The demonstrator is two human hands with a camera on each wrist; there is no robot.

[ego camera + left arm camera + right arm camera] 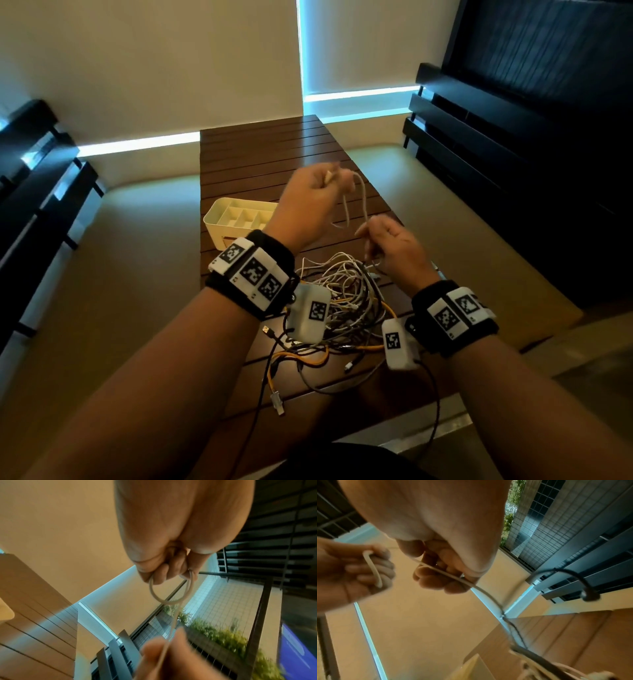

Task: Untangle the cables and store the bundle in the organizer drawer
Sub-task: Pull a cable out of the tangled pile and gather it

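Note:
A tangle of white, grey, black and yellow cables (pixel 346 291) lies on the brown slatted table (pixel 267 154), between my wrists. My left hand (pixel 318 192) is raised above the table and grips folded loops of a white cable (pixel 363 202); in the left wrist view its curled fingers (pixel 163 573) hold a loop of that white cable (pixel 154 596). Lower and to the right, my right hand (pixel 383 240) pinches the same white cable, which runs down into the tangle. The right wrist view shows those fingers (pixel 436 578) curled round the white cable (pixel 458 579). A white compartmented organizer (pixel 219 209) stands left of my left hand.
Dark slatted benches stand on both sides of the table: a left bench (pixel 41 164) and a right bench (pixel 496 137). A yellow cable (pixel 308 359) and loose plugs trail toward the table's near edge. The far half of the table holds nothing.

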